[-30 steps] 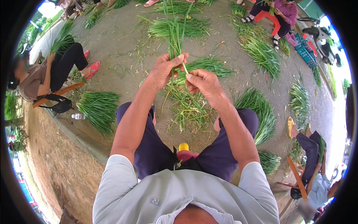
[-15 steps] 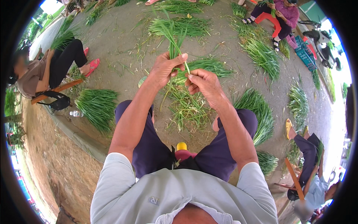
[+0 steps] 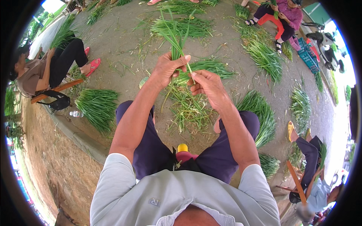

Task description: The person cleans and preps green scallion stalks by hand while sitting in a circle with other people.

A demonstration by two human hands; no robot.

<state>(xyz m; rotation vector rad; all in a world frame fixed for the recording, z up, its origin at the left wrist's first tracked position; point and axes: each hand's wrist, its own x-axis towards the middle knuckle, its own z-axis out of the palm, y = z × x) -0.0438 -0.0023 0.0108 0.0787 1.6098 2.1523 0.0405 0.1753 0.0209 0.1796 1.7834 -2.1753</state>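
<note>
My left hand is closed around a small bunch of green chives, whose long leaves point away from me. Thumb and fingers of my right hand pinch the pale lower end of a chive stalk, just right of the left hand. Below both hands, a heap of loose chive scraps lies on the ground between my feet. A pile of chives spreads behind the right hand, partly covered by it.
Chive bundles lie left, right and far ahead. Seated people are at the left, far right and lower right. A water bottle lies by the kerb. A teal crate stands beside a parked scooter.
My hands stay almost in place, still on the chives. The right thumb has shifted slightly on the stalk end. The held leaves have swung a little.
</note>
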